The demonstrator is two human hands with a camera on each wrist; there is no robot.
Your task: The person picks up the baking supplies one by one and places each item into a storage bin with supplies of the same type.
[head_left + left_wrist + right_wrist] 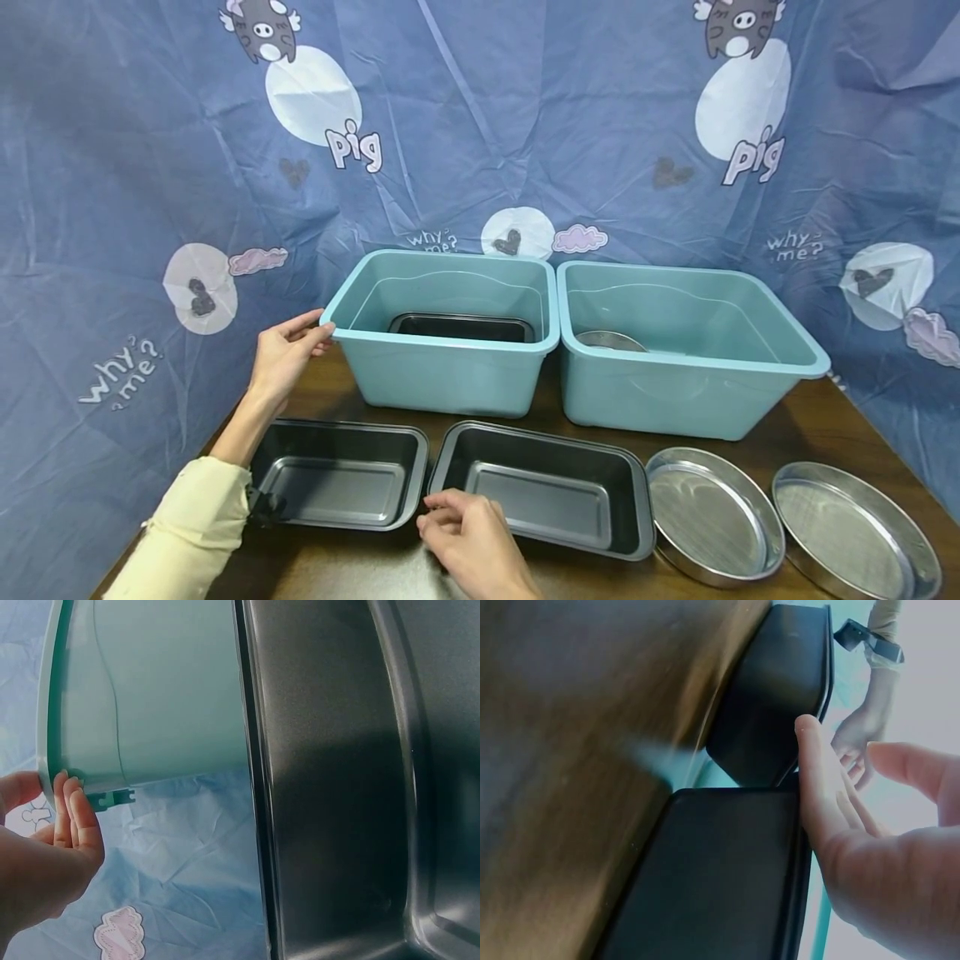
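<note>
My left hand (288, 350) pinches the front left corner of the left teal bin's rim (442, 340); thumb and fingers sit on either side of it in the left wrist view. Inside that bin lies a dark loaf pan (461, 327). On the table before it stand two more black loaf pans, a left one (333, 479) under my left forearm and a right one (543, 492). My right hand (474, 542) hovers at the near left corner of the right loaf pan, holding nothing. In the right wrist view its thumb is spread from its fingers (817, 772), which overlap the pan's rim.
A second teal bin (690, 400) stands to the right, with a round metal pan (609, 340) partly visible inside. Two round metal pans, one nearer the middle (712, 512) and one at the right (855, 529), lie on the brown table (375, 567). Blue printed cloth (465, 125) hangs behind.
</note>
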